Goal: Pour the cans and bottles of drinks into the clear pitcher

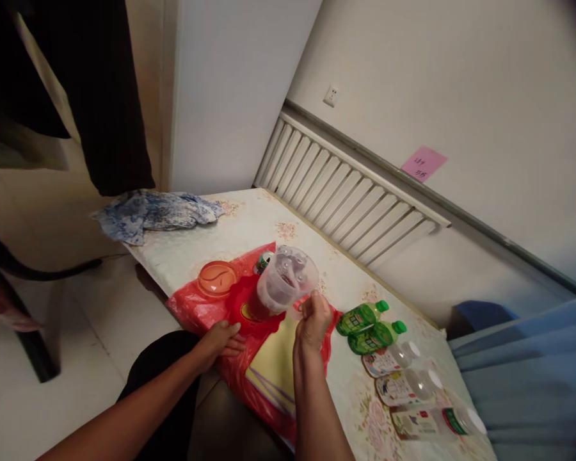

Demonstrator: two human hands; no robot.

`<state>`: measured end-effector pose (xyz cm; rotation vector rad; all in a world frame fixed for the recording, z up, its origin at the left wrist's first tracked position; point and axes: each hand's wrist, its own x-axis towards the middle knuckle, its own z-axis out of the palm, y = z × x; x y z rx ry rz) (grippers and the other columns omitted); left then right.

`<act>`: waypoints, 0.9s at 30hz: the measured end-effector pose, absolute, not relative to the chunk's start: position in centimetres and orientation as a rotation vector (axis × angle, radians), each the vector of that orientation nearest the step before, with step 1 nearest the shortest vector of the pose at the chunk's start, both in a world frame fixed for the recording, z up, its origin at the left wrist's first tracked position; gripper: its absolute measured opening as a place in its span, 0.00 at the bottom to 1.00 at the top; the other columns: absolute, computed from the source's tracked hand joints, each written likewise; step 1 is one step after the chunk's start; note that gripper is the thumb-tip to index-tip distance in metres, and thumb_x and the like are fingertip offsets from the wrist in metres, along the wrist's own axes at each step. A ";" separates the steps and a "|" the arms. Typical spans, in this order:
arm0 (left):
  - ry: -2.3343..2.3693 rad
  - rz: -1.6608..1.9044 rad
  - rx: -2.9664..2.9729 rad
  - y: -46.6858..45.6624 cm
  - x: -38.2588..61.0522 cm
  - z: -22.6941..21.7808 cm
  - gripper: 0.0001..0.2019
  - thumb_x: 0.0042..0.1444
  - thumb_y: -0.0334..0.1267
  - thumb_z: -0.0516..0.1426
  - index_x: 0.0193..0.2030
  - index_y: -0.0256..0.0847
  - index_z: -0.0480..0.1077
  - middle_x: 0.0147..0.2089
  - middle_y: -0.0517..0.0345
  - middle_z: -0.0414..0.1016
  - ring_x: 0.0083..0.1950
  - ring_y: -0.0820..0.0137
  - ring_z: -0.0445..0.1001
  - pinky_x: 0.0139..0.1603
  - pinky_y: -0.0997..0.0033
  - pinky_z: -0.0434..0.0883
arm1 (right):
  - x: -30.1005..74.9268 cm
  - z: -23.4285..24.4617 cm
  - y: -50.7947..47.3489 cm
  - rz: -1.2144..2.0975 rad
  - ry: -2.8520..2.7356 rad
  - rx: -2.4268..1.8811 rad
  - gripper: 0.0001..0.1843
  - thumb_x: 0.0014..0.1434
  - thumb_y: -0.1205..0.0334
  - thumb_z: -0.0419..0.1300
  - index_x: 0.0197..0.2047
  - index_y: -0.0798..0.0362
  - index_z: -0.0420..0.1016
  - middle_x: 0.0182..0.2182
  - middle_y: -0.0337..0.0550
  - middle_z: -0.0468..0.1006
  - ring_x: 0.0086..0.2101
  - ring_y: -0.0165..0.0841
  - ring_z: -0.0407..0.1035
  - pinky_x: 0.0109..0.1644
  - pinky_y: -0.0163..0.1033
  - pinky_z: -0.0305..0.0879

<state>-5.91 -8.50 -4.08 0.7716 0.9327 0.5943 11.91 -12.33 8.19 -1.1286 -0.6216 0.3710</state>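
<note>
The right grip (313,319) holds the jug (288,282), likely so it stays up. The left grip (219,342) is wide, by the red plate (238,306).

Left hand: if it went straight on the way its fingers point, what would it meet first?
Likely the red plate, right beside the left hand; depth is unclear, so possibly the yellow sheet instead.

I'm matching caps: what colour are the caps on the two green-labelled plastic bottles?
Both round plastic caps are green, best seen in the head view.
</note>
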 end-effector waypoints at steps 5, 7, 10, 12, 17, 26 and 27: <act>0.955 0.594 0.793 -8.7 -5.9 -4.7 0.22 0.48 0.54 0.66 0.32 0.37 0.67 0.33 0.45 0.81 0.34 0.59 0.82 0.33 0.65 0.78 | 11.2 5.9 -10.1 0.365 -0.611 -1.176 0.22 0.56 0.48 0.59 0.21 0.48 0.52 0.15 0.25 0.50 0.18 0.24 0.46 0.22 0.33 0.52; 0.957 0.586 0.797 -8.6 -5.9 -4.9 0.23 0.47 0.55 0.66 0.32 0.37 0.67 0.33 0.44 0.81 0.34 0.58 0.82 0.33 0.64 0.78 | 11.2 4.6 -9.8 0.356 -0.624 -1.212 0.23 0.57 0.47 0.58 0.21 0.48 0.52 0.16 0.25 0.51 0.18 0.24 0.47 0.22 0.32 0.52; 0.954 0.579 0.798 -8.4 -5.8 -5.1 0.23 0.46 0.56 0.66 0.31 0.38 0.66 0.33 0.45 0.82 0.34 0.57 0.83 0.34 0.63 0.78 | 11.5 3.0 -9.6 0.347 -0.663 -1.271 0.23 0.58 0.44 0.58 0.22 0.49 0.54 0.16 0.26 0.53 0.18 0.24 0.49 0.21 0.32 0.52; 0.955 0.581 0.798 -8.3 -5.7 -5.4 0.23 0.47 0.57 0.66 0.32 0.38 0.66 0.32 0.46 0.81 0.34 0.57 0.83 0.34 0.62 0.78 | 11.8 2.4 -9.7 0.348 -0.702 -1.296 0.24 0.58 0.43 0.57 0.23 0.49 0.56 0.16 0.27 0.55 0.19 0.24 0.51 0.22 0.32 0.53; 0.967 0.593 0.810 -8.2 -5.3 -6.0 0.23 0.48 0.57 0.65 0.33 0.39 0.65 0.31 0.48 0.81 0.33 0.58 0.82 0.33 0.63 0.78 | 12.8 2.3 -10.1 0.348 -0.790 -1.365 0.23 0.59 0.41 0.57 0.26 0.52 0.64 0.18 0.30 0.62 0.22 0.27 0.59 0.27 0.33 0.59; 0.952 0.647 0.862 -8.7 -5.4 -6.3 0.24 0.50 0.58 0.64 0.35 0.40 0.64 0.32 0.48 0.81 0.35 0.59 0.82 0.35 0.64 0.77 | 15.5 0.7 -16.7 0.213 -0.747 -1.599 0.21 0.58 0.45 0.56 0.43 0.53 0.73 0.36 0.45 0.78 0.33 0.35 0.72 0.38 0.38 0.67; 0.948 0.655 0.869 -8.8 -5.5 -6.4 0.23 0.50 0.58 0.63 0.35 0.40 0.64 0.32 0.49 0.81 0.35 0.60 0.82 0.35 0.64 0.77 | 15.9 0.1 -17.8 0.215 -0.776 -1.633 0.20 0.57 0.45 0.56 0.43 0.53 0.73 0.35 0.45 0.78 0.32 0.35 0.71 0.37 0.38 0.67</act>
